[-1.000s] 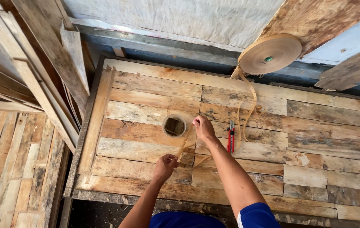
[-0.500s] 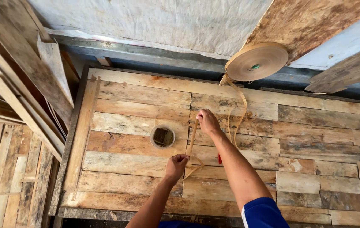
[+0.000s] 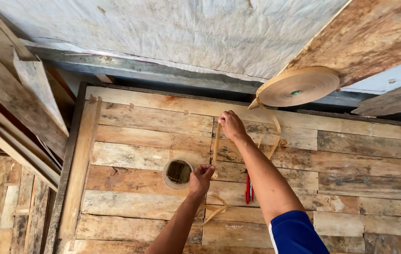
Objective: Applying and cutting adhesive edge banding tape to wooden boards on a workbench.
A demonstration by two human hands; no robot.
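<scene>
Currently a thin tan strip of edge banding (image 3: 216, 148) was held taut at frame centre, over the panel of pale reclaimed wooden planks (image 3: 134, 136). Right hand (image 3: 231, 124) was clenched on its upper end, left hand (image 3: 201, 178) pinched the lower end beside the round hole (image 3: 178, 171). Slack was trailed to the flat tan roll (image 3: 298, 86), upper right. Red-handled pliers (image 3: 248, 190) were lying beside the right forearm. Step judged: a length being measured off; cutting would call for one hand freed.

Hands: two, left hand (image 3: 201, 178), right hand (image 3: 231, 125); one roll of tape (image 3: 298, 86); one red-handled tool (image 3: 248, 189); one round hole (image 3: 178, 173); one plank tabletop (image 3: 134, 136)
</scene>
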